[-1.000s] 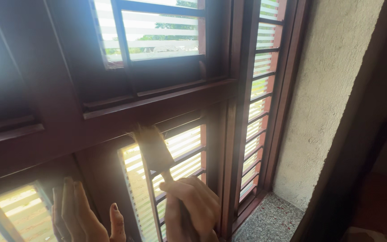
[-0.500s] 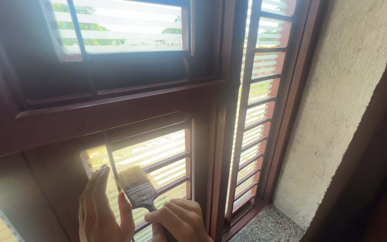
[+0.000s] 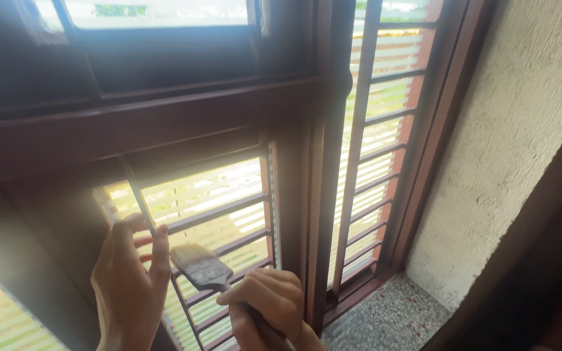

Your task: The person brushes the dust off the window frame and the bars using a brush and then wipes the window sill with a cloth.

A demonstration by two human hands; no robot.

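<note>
Paintbrush (image 3: 201, 267) in right hand (image 3: 269, 304), bristles pointing up-left

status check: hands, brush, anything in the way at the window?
Right hand gripping paintbrush handle, bristles up-left beside the window bars. Left hand open, fingers against the window frame. Nothing between brush and bars.

This looked like a room in a house, seen at its window. A dark reddish-brown wooden frame (image 3: 164, 123) held glass panes with horizontal bars (image 3: 372, 117) outside. To the right stood a rough cream plaster wall (image 3: 508, 130), and near its foot lay a speckled stone sill (image 3: 391, 318). Green trees showed through the glass.
</note>
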